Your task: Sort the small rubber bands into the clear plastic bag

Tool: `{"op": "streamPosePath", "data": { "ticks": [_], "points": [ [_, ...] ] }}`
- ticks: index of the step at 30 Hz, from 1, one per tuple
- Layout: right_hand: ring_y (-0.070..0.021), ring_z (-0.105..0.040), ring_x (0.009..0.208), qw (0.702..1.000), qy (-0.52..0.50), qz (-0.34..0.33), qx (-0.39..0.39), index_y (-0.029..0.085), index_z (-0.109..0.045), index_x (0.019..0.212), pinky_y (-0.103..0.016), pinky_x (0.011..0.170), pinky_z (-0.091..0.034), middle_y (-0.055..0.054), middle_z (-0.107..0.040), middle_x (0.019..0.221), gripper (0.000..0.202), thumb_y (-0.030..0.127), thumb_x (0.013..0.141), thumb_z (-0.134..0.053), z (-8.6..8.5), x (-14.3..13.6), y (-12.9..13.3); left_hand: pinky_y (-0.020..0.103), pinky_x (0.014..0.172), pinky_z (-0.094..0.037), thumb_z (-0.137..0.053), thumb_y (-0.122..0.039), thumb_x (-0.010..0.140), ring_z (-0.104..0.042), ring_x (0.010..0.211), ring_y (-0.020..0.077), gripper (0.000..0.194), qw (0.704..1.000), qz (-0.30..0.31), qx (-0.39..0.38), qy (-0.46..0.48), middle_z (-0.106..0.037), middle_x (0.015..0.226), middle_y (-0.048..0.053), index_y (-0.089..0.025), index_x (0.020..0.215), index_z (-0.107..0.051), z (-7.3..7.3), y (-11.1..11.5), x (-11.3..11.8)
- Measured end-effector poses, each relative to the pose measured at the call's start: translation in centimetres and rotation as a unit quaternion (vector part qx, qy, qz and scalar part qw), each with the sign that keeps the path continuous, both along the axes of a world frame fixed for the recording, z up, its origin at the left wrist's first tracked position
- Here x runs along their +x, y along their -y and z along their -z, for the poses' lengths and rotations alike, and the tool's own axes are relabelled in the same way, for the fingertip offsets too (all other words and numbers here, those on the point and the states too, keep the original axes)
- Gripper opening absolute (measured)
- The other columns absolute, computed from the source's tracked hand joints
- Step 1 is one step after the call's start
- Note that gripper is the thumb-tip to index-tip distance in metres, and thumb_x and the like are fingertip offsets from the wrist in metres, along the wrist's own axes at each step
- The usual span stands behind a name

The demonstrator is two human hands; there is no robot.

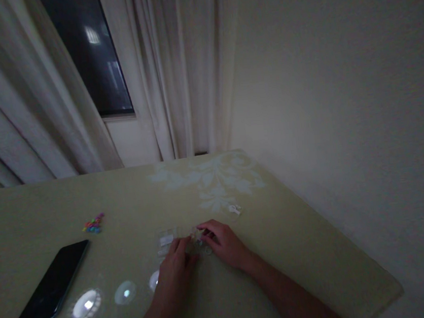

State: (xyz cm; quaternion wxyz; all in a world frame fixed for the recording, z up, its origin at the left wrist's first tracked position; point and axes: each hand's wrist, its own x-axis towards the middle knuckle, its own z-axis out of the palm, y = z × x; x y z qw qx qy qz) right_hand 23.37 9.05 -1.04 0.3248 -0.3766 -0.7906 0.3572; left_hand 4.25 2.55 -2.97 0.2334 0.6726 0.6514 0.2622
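Both forearms reach forward over the bench (300, 230), palms down, hands meeting at its middle. The left hand (174, 270) rests its fingers on a clear packet (166, 240). The right hand (227, 244) curls its fingers around a small pale item (197, 234); how firmly is unclear. A phone (52, 284) lies well left.

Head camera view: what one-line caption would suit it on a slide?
Both hands, left hand and right hand, finger a small clear packet on a table near a phone.
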Motion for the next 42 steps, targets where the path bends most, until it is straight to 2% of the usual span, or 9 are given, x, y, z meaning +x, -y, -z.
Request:
{"op": "streamPosePath", "data": {
  "ticks": [5,7,13,21,24,34,37,39,42],
  "points": [
    [-0.0269,-0.050,0.137,0.995,0.075,-0.025,0.056,0.021,-0.060,0.142,-0.045,0.119,-0.038,-0.013,-0.059,0.144,0.061,0.020,0.083,-0.074,0.2,0.7,-0.2,0.035,0.085,-0.058,-0.056,-0.010,0.085,-0.074,0.092,0.0219,0.054,0.999,0.014,0.023,0.027,-0.063,0.139,0.015,-0.022,0.138,-0.058,1.2,0.6,-0.6],
    [-0.0291,-0.046,0.140,0.991,0.116,-0.040,0.061,0.020,-0.056,0.147,-0.046,0.121,-0.035,-0.014,-0.054,0.150,0.071,0.019,0.079,-0.075,0.1,0.7,-0.1,0.036,0.087,-0.058,-0.052,-0.007,0.083,-0.074,0.098,0.0236,0.056,0.999,0.021,0.035,0.028,-0.064,0.138,0.014,-0.023,0.137,-0.060,1.4,0.6,-0.7],
    [-0.0236,-0.054,0.125,0.987,0.135,-0.061,0.065,0.021,-0.066,0.136,-0.039,0.113,-0.043,-0.011,-0.063,0.131,0.046,0.009,0.092,-0.061,-0.3,-0.5,0.4,0.043,0.095,-0.056,-0.052,-0.013,0.088,-0.073,0.108,0.0296,0.045,0.999,0.007,0.038,0.033,-0.070,0.130,0.015,-0.020,0.130,-0.065,0.5,-0.4,0.6],
    [-0.0227,-0.062,0.108,0.988,0.145,-0.009,0.048,0.019,-0.073,0.111,-0.035,0.100,-0.050,-0.009,-0.066,0.112,0.024,0.007,0.095,-0.058,0.7,-1.5,0.1,0.039,0.086,-0.056,-0.051,-0.014,0.092,-0.071,0.097,0.0263,0.025,0.992,-0.016,0.091,0.082,-0.072,0.107,0.011,-0.018,0.112,-0.067,0.3,-0.9,1.5],
    [-0.0214,-0.065,0.103,0.994,0.101,0.002,0.048,0.018,-0.074,0.108,-0.033,0.097,-0.051,-0.008,-0.068,0.108,0.023,0.006,0.095,-0.059,0.8,-1.3,0.0,0.042,0.088,-0.056,-0.048,-0.017,0.096,-0.071,0.098,0.0274,0.028,0.990,-0.015,0.102,0.094,-0.073,0.106,0.012,-0.018,0.116,-0.066,0.5,-1.0,1.6],
    [-0.0191,-0.070,0.101,0.999,-0.051,0.008,0.014,0.020,-0.068,0.126,-0.033,0.091,-0.057,-0.008,-0.070,0.117,0.033,0.015,0.093,-0.065,0.5,-0.1,-0.2,0.042,0.089,-0.058,-0.048,-0.020,0.091,-0.073,0.096,0.0264,0.042,0.993,-0.009,0.064,0.102,-0.071,0.124,0.016,-0.015,0.130,-0.064,0.8,-0.6,0.1],
    [-0.0253,-0.060,0.127,0.999,0.007,0.000,0.031,0.022,-0.060,0.140,-0.040,0.108,-0.050,-0.012,-0.063,0.138,0.056,0.021,0.087,-0.076,0.2,0.6,-0.1,0.042,0.086,-0.059,-0.053,-0.019,0.087,-0.074,0.090,0.0258,0.049,0.998,0.006,0.021,0.063,-0.069,0.128,0.017,-0.015,0.135,-0.061,1.0,-0.2,-0.5],
    [-0.0293,-0.050,0.140,0.996,0.073,-0.012,0.047,0.021,-0.055,0.148,-0.045,0.119,-0.040,-0.014,-0.055,0.149,0.072,0.023,0.081,-0.082,0.0,0.8,0.1,0.044,0.091,-0.058,-0.055,-0.018,0.086,-0.073,0.100,0.0279,0.054,0.999,0.011,0.028,0.041,-0.067,0.134,0.019,-0.015,0.140,-0.057,1.2,0.0,-0.5],
    [-0.0309,-0.048,0.139,0.985,0.154,-0.031,0.066,0.021,-0.058,0.147,-0.048,0.122,-0.036,-0.014,-0.055,0.151,0.066,0.022,0.084,-0.079,-0.1,0.4,0.4,0.046,0.101,-0.053,-0.051,-0.018,0.092,-0.068,0.116,0.0301,0.048,0.997,0.018,0.076,0.011,-0.066,0.135,0.017,-0.018,0.140,-0.059,1.4,0.1,0.1]
  ]
}}
